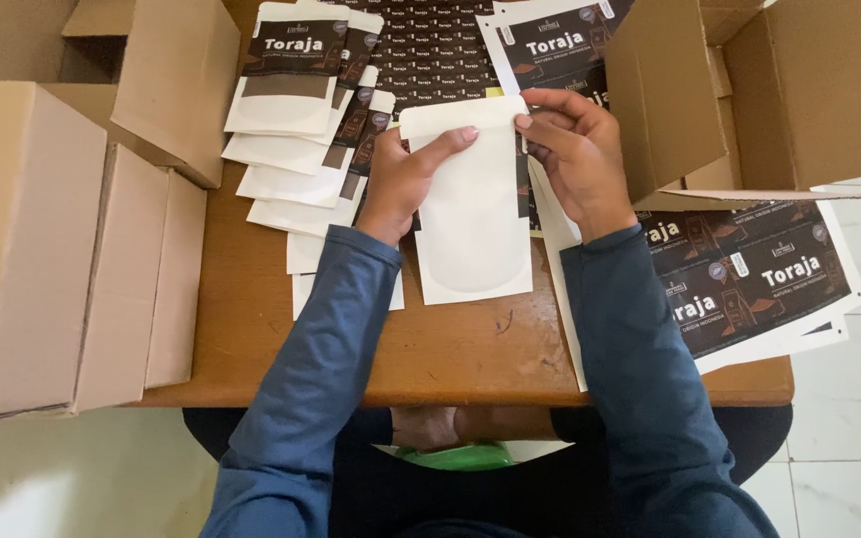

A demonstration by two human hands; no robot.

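Pouch (472, 234) lies on table (450, 349), pouch stack (301, 149) left, label sheets (749, 279) right.

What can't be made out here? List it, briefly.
- Front of the white pouch: head view, it lies back side up, held by the left hand and right hand.
- Inside of the open box: head view, its flaps hide it.
- Lower pouches in the stack: head view, overlapped by upper ones.
- Label sheets: partly under the box and right sleeve.
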